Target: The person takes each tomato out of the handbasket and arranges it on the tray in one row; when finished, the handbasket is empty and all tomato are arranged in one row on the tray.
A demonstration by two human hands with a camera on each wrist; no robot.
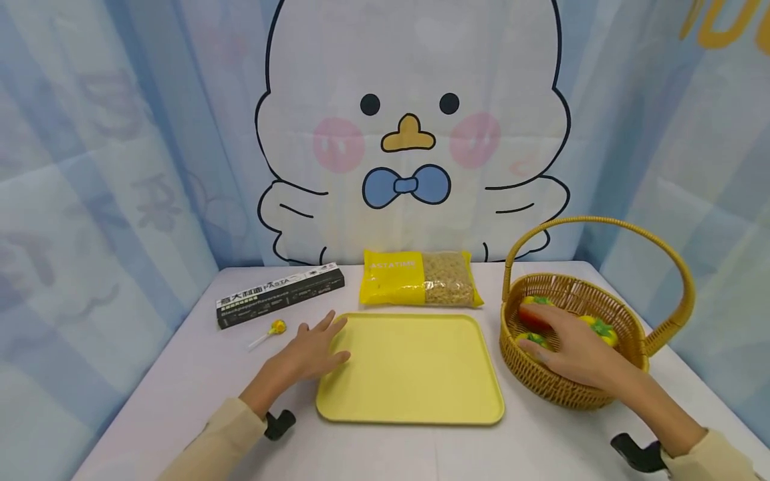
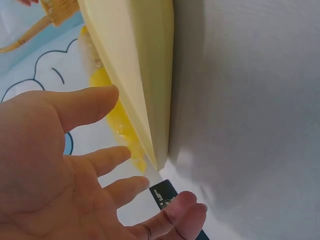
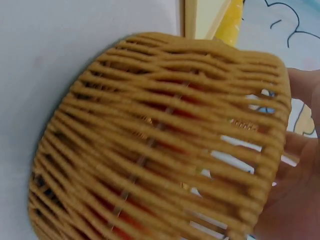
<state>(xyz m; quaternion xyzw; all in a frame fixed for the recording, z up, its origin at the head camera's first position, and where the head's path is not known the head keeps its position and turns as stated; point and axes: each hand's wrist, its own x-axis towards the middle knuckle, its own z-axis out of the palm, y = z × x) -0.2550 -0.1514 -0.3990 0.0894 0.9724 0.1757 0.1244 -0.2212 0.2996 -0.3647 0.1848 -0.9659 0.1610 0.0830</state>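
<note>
My left hand (image 1: 313, 349) is spread at the left edge of a pale yellow tray (image 1: 415, 367), thumb and fingers apart, holding nothing. In the left wrist view the thumb and fingers of this hand (image 2: 75, 165) lie near the tray's side (image 2: 155, 100). My right hand (image 1: 574, 344) reaches over the rim of a wicker basket (image 1: 553, 387), thumb and fingers apart. Under its fingers is a red rounded thing (image 1: 534, 319), with yellow-green pepper-like pieces (image 1: 601, 330) around it. The basket wall (image 3: 150, 125) partly hides this hand in the right wrist view.
A black pasta box (image 1: 279, 297) lies at the back left, with a yellow lollipop (image 1: 277, 327) in front of it. Behind the tray lies a yellow bag of pasta (image 1: 394, 277). The basket's tall handle (image 1: 676, 267) arches up at the right. Printed curtains enclose the white table.
</note>
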